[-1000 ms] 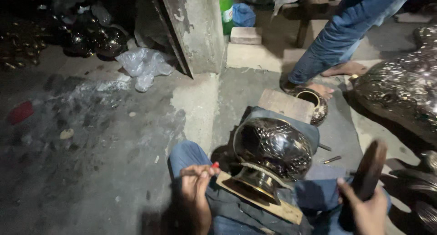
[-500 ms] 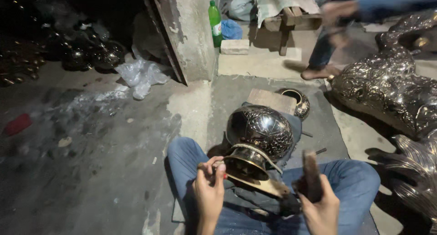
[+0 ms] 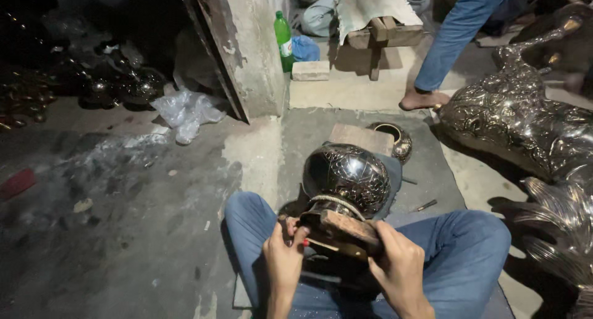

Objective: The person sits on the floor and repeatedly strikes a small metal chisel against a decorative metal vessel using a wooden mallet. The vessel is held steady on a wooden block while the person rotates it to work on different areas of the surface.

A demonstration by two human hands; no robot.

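fingers of my left hand (image 3: 285,257) and right hand (image 3: 395,271) grip the wooden block (image 3: 346,227) at the embossed metal pot (image 3: 347,177) on my lap. its surface already looks fully patterned; little seems left.

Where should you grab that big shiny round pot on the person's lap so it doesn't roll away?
Probably by its base, as both hands do now. The metal pot lies tipped on its side, round belly pointing away, its foot fixed to a flat wooden block nearest the person. The belly is smooth and rounded, likely slippery; the block has flat edges. So come from the near side, left hand and right hand on opposite edges.
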